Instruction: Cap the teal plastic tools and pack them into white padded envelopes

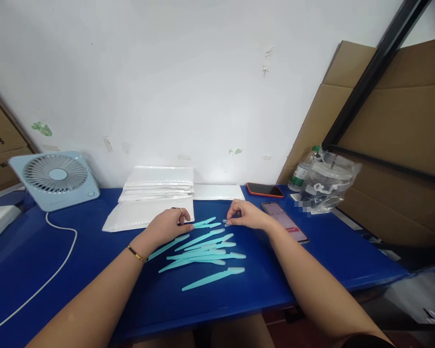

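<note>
My left hand [169, 225] pinches the handle end of a turquoise eyebrow razor [205, 222], whose blade end points right. A second razor lies close against it, and I cannot tell whether my fingers hold that one too. Just right of the blade ends, my right hand [247, 215] is closed on a small clear plastic cap [225, 222]. Several more turquoise razors lie loosely piled in front of both hands, blade ends to the right. One razor [213, 279] rests apart, nearest the table's front edge. Another razor [168, 246] lies partly hidden behind my left wrist.
White padded mailers [155, 181] are stacked against the wall. A light blue fan [56, 179] with a white cable stands left. On the right are a lit phone [284, 222], a red-edged phone [264, 189], a bottle [300, 174] and a plastic bag with a cup [328, 181].
</note>
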A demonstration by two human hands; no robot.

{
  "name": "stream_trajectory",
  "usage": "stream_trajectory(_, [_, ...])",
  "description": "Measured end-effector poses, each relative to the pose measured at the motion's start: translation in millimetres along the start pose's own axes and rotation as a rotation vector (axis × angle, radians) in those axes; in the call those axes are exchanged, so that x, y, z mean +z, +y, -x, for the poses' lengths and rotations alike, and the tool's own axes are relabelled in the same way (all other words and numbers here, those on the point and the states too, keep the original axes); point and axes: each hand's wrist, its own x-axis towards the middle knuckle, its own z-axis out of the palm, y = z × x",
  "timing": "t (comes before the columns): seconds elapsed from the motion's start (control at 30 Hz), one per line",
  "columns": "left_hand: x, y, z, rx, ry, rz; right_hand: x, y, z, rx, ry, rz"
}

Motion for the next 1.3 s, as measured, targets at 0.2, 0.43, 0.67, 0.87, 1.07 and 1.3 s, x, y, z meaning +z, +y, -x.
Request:
stream_trajectory(0.2, [-16.2,5.9,19.2,-0.109,-0.247,-0.191,21.8,-13.9,-3.3,-0.097,-0.107,0.000])
stream_trajectory(0.43, [-8.7,12.0,11.6,-0.035,-0.115,-0.035,22.9,-18.2,-3.8,-0.113,-0.112,-0.035])
stream_trajectory(0.67, [25.3,29.6,1.2,0.071,-0.017,0.184,34.9,-30.2,-6.1,0.035,-0.089,-0.336])
stream_trajectory(0.87, [30.9,27.6,-0.8,0.039,-0.048,0.314,39.7,-29.3,-9.3,0.147,-0.123,-0.646])
stream_trajectory(1.07, [20.4,14.6,-2.4,-0.020,-0.250,0.481,25.3,-17.1,-8.8,0.244,0.052,-0.848])
stream_trajectory(1.3, [18.4,-0.3,-8.1,0.042,-0.007,0.142,2.9,11.4,-4.0,0.291,0.079,-0.674])
